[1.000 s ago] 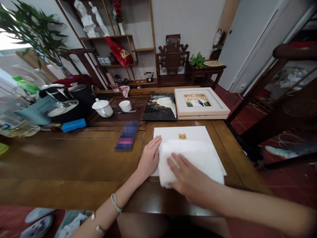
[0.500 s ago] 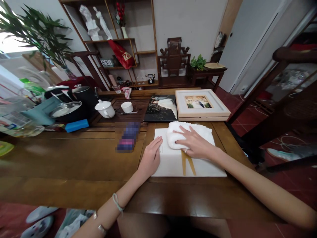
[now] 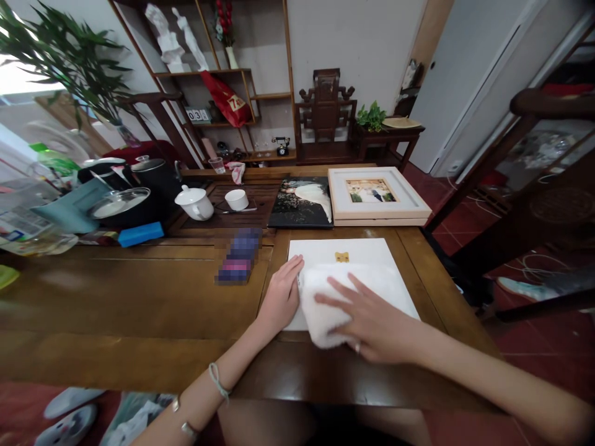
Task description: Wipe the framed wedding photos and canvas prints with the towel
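Note:
A white rectangular panel point(image 3: 367, 249) lies flat on the wooden table in front of me, with a small gold-coloured fitting point(image 3: 342, 257) near its far side. My left hand point(image 3: 281, 297) rests along the panel's left edge, fingers stretched out and holding nothing. Pressed under my right hand point(image 3: 367, 319), a fluffy white towel point(image 3: 320, 303) covers the near part of the panel and hangs slightly past its front edge. The fingers of my right hand are spread over the towel, and a ring shows on one. Whatever part of the panel is beneath the towel is hidden.
Behind the panel lie a dark photo panel point(image 3: 302, 207) and a pale wooden picture frame point(image 3: 381, 207). A blurred-out purple item point(image 3: 239, 257) is to the left. Farther left stand a white lidded cup point(image 3: 194, 203), a blue block point(image 3: 141, 233) and a black pot point(image 3: 123, 207).
My right hand has slid the towel toward me, from the panel's far part to its front edge. The gold fitting's top now shows while its two legs are covered. My left hand stays put.

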Available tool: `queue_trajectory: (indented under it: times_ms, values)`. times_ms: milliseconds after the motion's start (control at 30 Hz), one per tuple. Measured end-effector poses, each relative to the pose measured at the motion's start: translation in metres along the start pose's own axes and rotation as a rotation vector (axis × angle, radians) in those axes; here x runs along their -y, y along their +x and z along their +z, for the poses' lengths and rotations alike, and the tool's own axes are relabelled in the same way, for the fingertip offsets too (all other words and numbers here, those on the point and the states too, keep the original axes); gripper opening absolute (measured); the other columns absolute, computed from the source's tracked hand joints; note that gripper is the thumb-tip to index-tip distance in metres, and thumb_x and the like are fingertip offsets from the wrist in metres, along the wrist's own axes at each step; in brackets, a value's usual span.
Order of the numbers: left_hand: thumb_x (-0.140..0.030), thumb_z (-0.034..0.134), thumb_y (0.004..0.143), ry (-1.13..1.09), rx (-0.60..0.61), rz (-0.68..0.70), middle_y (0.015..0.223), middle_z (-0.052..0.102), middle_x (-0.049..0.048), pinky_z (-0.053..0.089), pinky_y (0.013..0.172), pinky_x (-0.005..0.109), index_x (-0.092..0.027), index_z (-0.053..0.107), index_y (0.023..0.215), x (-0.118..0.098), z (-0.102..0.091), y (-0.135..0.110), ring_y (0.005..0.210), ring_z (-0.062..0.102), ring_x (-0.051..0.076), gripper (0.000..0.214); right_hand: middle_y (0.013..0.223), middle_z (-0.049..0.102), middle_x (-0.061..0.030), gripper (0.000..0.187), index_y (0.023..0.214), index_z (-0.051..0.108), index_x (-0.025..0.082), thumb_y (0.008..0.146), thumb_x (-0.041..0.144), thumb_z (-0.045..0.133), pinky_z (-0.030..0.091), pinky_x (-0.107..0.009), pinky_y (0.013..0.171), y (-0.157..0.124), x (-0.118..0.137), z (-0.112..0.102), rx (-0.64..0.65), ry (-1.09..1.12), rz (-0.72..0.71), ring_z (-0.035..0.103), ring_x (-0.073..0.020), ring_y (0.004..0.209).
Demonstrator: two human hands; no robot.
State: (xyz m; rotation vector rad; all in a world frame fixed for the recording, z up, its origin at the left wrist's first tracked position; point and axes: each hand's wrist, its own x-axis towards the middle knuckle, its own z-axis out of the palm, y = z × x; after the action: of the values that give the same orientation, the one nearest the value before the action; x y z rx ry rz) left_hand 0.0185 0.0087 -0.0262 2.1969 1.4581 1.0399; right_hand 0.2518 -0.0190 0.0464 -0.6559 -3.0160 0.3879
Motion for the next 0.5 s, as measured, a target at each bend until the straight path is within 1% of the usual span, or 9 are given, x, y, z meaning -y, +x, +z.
queue_trajectory:
  times_ms: [100,167,200,267,300,367,433,500]
  values:
    - [-0.010,0.035,0.091,0.015,0.002,-0.001,0.140,0.052,0.0140,0.036,0.111,0.050,-0.015,0.054,0.131,-0.001,0.000,0.000,0.133,0.045,0.024,0.044,0.142,0.048,-0.0123,0.045,0.119,0.064,0.024,0.076,0.013,0.056,0.013,-0.069,0.108,0.022,-0.037,-0.011,-0.069,-0.036,0.086,0.019,-0.0361,0.142]
    - [-0.010,0.035,0.091,0.017,-0.002,0.003,0.140,0.052,0.0142,0.037,0.112,0.050,-0.015,0.054,0.130,-0.001,0.000,0.001,0.133,0.045,0.024,0.044,0.134,0.055,-0.0167,0.043,0.120,0.063,0.020,0.078,0.014,0.054,0.015,-0.069,0.107,0.038,-0.055,-0.016,-0.096,-0.065,0.156,0.021,-0.0358,0.141]
    - [-0.010,0.035,0.091,0.016,-0.008,0.005,0.140,0.052,0.0138,0.037,0.112,0.049,-0.015,0.055,0.130,-0.002,0.000,0.001,0.133,0.045,0.024,0.044,0.133,0.056,-0.0178,0.043,0.121,0.062,0.018,0.079,0.014,0.053,0.017,-0.069,0.106,0.045,-0.061,-0.018,-0.104,-0.080,0.187,0.022,-0.0364,0.141]
    - [-0.011,0.036,0.091,0.017,-0.019,0.004,0.139,0.053,0.0133,0.037,0.111,0.049,-0.017,0.055,0.129,-0.002,-0.001,0.001,0.133,0.046,0.024,0.043,0.138,0.051,-0.0170,0.044,0.123,0.061,0.019,0.080,0.014,0.051,0.018,-0.072,0.104,0.054,-0.062,-0.019,-0.105,-0.105,0.222,0.021,-0.0390,0.141]
    - [-0.011,0.036,0.091,0.021,-0.021,0.000,0.139,0.053,0.0134,0.037,0.111,0.049,-0.017,0.056,0.129,-0.002,-0.001,0.001,0.132,0.047,0.024,0.043,0.143,0.047,-0.0155,0.045,0.123,0.061,0.020,0.080,0.014,0.051,0.017,-0.074,0.103,0.056,-0.057,-0.018,-0.097,-0.115,0.220,0.019,-0.0407,0.141]
    - [-0.011,0.036,0.091,0.029,-0.013,-0.006,0.138,0.054,0.0140,0.038,0.110,0.049,-0.016,0.057,0.127,-0.002,-0.002,0.001,0.131,0.047,0.025,0.042,0.149,0.039,-0.0119,0.047,0.123,0.062,0.023,0.078,0.013,0.052,0.013,-0.077,0.101,0.052,-0.039,-0.014,-0.062,-0.121,0.183,0.016,-0.0436,0.141]
    - [-0.011,0.037,0.091,0.022,0.005,0.000,0.138,0.054,0.0138,0.039,0.110,0.049,-0.016,0.057,0.127,-0.002,-0.003,0.001,0.132,0.047,0.025,0.042,0.151,0.036,-0.0105,0.044,0.119,0.064,0.025,0.077,0.015,0.054,0.013,-0.077,0.101,0.040,-0.012,-0.009,-0.011,-0.090,0.123,0.014,-0.0450,0.141]
    - [-0.011,0.037,0.091,0.006,0.014,0.008,0.139,0.053,0.0134,0.038,0.111,0.049,-0.017,0.055,0.129,-0.002,-0.003,0.001,0.133,0.046,0.024,0.043,0.151,0.035,-0.0106,0.038,0.113,0.067,0.026,0.077,0.019,0.056,0.013,-0.077,0.102,0.023,0.015,-0.007,0.045,-0.027,0.056,0.013,-0.0459,0.140]
